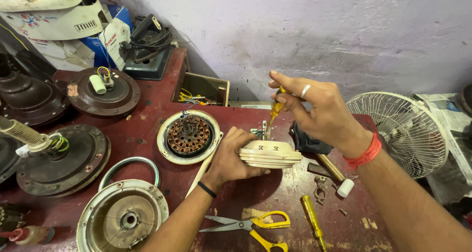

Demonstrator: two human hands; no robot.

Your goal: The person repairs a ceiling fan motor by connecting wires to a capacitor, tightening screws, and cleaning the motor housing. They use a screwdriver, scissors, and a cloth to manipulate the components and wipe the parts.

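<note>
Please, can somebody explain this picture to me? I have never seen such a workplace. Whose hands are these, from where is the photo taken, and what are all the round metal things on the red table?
There is one picture, taken by a camera worn on the person's head, looking down at their own two bare hands.

The left hand steadies a cream round housing on the red table. The right hand, wearing a ring and a red wrist thread, holds a yellow-handled screwdriver upright over that housing.

The round things look like fan parts: a motor with copper windings, a silver cover near the front edge, and dark motor bodies on the left.

Also on the table are yellow-handled scissors, a second yellow screwdriver and a hammer. A small white table fan stands at the right.
</note>
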